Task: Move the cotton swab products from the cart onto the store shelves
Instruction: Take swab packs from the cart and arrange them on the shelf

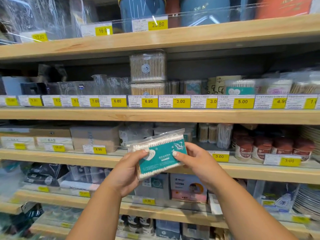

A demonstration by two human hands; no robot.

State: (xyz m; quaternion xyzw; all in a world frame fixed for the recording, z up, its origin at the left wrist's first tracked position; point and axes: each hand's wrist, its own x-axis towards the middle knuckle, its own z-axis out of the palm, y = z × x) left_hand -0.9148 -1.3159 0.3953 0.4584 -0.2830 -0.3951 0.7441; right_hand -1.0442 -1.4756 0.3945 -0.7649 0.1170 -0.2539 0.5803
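Both hands hold one flat plastic bag of cotton swabs with a teal label [161, 155] in front of the wooden shelves. My left hand [128, 172] grips its left side, thumb on the front. My right hand [199, 163] grips its right side, thumb on the label too. The bag is tilted, its right end higher. On the shelf above stand two stacked clear boxes of wooden-stick swabs [147, 66] and a matching teal-label swab bag [239, 87]. Clear tubs of swabs [214, 135] stand on the shelf just behind the held bag. The cart is out of view.
Wooden shelf edges [155, 116] carry yellow price tags [181, 101] behind clear strips. Red-lidded jars [270, 146] stand at the right, cardboard boxes [95, 137] at the left. Lower shelves hold boxed goods [187, 187] and stacked plates [308, 200].
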